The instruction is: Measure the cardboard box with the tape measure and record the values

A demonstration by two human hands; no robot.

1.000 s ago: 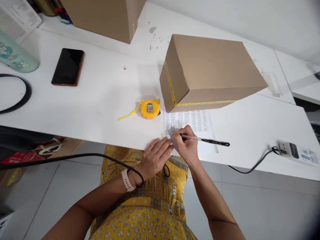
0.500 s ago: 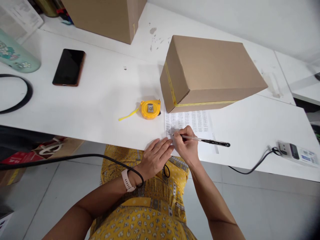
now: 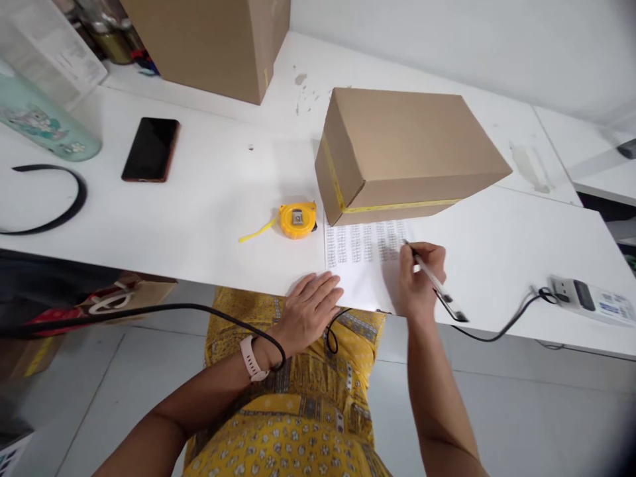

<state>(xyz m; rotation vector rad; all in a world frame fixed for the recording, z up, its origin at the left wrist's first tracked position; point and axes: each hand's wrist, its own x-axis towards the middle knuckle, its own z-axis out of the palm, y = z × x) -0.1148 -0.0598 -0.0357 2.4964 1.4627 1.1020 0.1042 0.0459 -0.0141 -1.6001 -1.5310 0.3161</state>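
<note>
My right hand (image 3: 422,281) grips a pen (image 3: 442,296), its tip near the right side of the written columns on a white sheet of paper (image 3: 365,285). Rows of small handwriting fill the upper part of that sheet. My left hand (image 3: 313,308) lies flat with fingers stretched over the paper's lower left corner and the table edge. A brown cardboard box (image 3: 412,139) with yellow tape along its edges stands on the sheet's top side. Left of the box lies a yellow tape measure (image 3: 297,220), a short length of its blade pulled out.
A phone (image 3: 152,150), a green bottle (image 3: 47,119) and a black band (image 3: 74,205) lie on the left. Behind stands a larger cardboard box (image 3: 213,50). At the right is a white device (image 3: 591,299) with a black cable (image 3: 501,336). Another cable (image 3: 189,307) crosses my left wrist.
My right hand with the pen has moved right, from the lower left of the written columns to their right side. My left hand stays in place. The view has shifted slightly.
</note>
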